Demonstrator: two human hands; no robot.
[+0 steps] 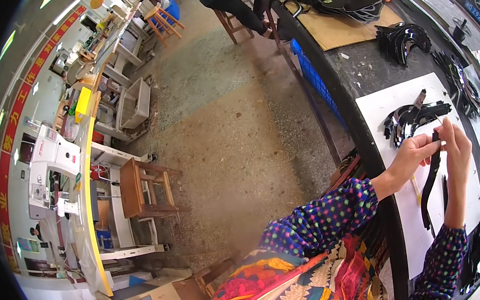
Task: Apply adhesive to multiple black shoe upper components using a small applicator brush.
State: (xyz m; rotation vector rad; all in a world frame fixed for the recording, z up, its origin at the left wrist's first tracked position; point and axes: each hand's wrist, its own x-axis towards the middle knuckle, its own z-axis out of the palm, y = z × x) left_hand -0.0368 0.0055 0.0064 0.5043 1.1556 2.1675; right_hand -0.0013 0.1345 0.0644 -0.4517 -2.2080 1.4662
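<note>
Both hands — left hand, right hand — pinch the upper end of a long black strap over the white sheet on the desk, just below a pile of black pieces. The fingers seem pressed onto it — a loose pinch could let it slip.

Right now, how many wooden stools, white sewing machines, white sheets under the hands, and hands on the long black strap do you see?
Wooden stools: 3
White sewing machine: 1
White sheet on the worktable: 1
Hands on the long black curved strap: 2, left hand, right hand
Total: 7
</note>
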